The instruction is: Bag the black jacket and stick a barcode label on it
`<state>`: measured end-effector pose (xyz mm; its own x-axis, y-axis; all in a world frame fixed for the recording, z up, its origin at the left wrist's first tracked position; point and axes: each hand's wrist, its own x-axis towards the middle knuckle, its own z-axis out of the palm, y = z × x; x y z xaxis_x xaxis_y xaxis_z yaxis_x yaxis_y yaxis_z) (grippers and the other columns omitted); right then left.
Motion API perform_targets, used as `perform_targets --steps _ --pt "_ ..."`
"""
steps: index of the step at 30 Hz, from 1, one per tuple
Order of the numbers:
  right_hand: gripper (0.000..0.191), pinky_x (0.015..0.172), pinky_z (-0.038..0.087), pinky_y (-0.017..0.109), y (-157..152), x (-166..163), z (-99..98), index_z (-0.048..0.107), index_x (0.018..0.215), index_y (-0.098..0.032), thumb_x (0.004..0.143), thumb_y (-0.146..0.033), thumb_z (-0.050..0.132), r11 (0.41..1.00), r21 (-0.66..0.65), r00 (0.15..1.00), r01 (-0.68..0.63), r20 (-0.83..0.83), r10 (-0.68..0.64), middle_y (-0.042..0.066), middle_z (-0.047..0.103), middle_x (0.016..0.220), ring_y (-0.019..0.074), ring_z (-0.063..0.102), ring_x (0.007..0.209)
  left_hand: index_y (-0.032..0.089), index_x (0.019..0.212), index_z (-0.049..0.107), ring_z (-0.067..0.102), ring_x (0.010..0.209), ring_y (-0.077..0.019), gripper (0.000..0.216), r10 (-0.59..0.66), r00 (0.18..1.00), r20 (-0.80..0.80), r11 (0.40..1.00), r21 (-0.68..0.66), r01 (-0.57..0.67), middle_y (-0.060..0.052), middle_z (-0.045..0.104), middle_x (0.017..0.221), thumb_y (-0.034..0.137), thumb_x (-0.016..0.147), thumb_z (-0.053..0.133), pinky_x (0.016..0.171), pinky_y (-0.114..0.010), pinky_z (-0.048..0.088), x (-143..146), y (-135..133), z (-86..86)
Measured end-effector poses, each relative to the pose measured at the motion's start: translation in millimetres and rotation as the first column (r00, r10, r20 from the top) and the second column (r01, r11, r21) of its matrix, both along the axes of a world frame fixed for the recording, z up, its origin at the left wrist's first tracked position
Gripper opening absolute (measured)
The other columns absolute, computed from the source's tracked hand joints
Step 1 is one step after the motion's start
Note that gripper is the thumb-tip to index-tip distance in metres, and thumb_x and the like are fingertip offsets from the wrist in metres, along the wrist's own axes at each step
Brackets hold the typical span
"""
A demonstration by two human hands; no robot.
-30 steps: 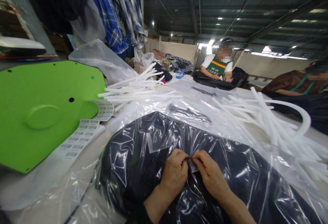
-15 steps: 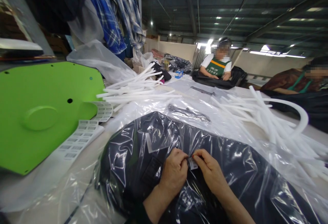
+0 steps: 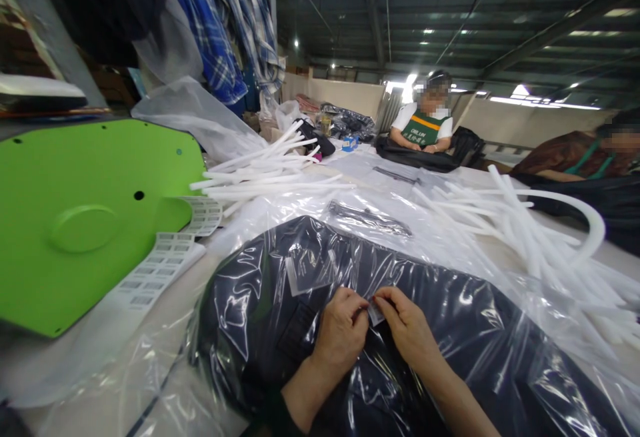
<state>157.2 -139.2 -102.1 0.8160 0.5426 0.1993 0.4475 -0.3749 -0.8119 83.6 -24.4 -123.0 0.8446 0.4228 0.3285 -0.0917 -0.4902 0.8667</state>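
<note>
A dark garment in a clear plastic bag [image 3: 440, 304] lies on the table in front of me. Over its middle, my left hand [image 3: 343, 324] and my right hand [image 3: 407, 324] meet with fingertips pinched. Between them is a small whitish label [image 3: 375, 315], its upper edge at my fingertips. Both hands are closed on the label, one at each side. A flat card or pouch [image 3: 311, 270] with faint print shows on the bag, up and left of my left hand.
On the left, a green machine panel [image 3: 100, 224] feeds out a strip of printed labels [image 3: 150, 277]. White foam tubes [image 3: 270, 174] lie beyond it, and more white tubes [image 3: 555, 237] at the right. Across the table a person in a green apron [image 3: 425, 127] handles dark cloth; another person [image 3: 575, 154] works at far right.
My hands stay together at the label, which has tilted slightly and shows less between my fingers. The view has shifted a little.
</note>
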Motion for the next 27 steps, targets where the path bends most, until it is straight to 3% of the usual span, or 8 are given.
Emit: perform_targets --steps 11,16,18,22,27 --pt "0.022 0.069 0.047 0.031 0 7 6.3 0.058 0.079 -0.021 0.079 -0.036 0.042 0.992 -0.115 0.994 -0.059 0.089 0.069 0.003 0.064 0.077 0.0178 0.059 0.072 0.016 0.074 0.067 0.056 0.074 -0.0121 0.024 -0.001 0.999 -0.053 0.999 -0.034 -0.001 -0.002 0.059 0.082 -0.002 0.069 0.052 0.07 -0.023 0.043 0 1 0.7" --pt "0.028 0.074 0.047 0.032 -2 9 3.5 0.057 0.099 -0.019 0.076 -0.026 0.043 0.989 -0.14 0.977 -0.049 0.197 0.076 0.004 0.065 0.088 0.0178 0.061 0.079 0.015 0.071 0.067 0.058 0.076 -0.0132 0.024 0.01 0.998 -0.067 0.999 -0.039 -0.012 -0.002 0.059 0.082 -0.004 0.067 0.053 0.071 -0.024 0.042 1 1 0.0" --pt "0.023 0.072 0.046 0.032 -3 8 3.2 0.057 0.094 -0.019 0.077 -0.022 0.043 0.989 -0.143 0.962 -0.022 0.266 0.06 0.005 0.063 0.086 0.0179 0.059 0.078 0.015 0.071 0.066 0.058 0.075 -0.0133 0.024 0.012 0.998 -0.064 0.999 -0.043 -0.015 -0.002 0.059 0.081 -0.004 0.066 0.053 0.071 -0.024 0.043 2 2 -0.1" --pt "0.019 0.073 0.04 0.035 -6 -1 5.6 0.059 0.078 -0.019 0.08 -0.018 0.041 0.988 -0.157 0.915 0.01 0.4 0.054 0.005 0.059 0.083 0.0198 0.054 0.081 0.016 0.071 0.067 0.058 0.075 -0.013 0.024 0.01 0.998 -0.056 0.998 -0.055 -0.013 -0.001 0.059 0.08 -0.004 0.067 0.053 0.071 -0.024 0.044 2 2 2.3" --pt "0.018 0.077 0.036 0.035 -10 -14 5.8 0.063 0.091 -0.018 0.083 -0.015 0.046 0.976 -0.216 0.748 0.032 0.653 0.12 0.005 0.06 0.088 0.0186 0.053 0.083 0.017 0.071 0.067 0.058 0.076 -0.0127 0.025 0.005 0.999 -0.044 0.997 -0.072 -0.008 -0.001 0.059 0.079 -0.003 0.068 0.053 0.073 -0.024 0.045 1 2 4.3"
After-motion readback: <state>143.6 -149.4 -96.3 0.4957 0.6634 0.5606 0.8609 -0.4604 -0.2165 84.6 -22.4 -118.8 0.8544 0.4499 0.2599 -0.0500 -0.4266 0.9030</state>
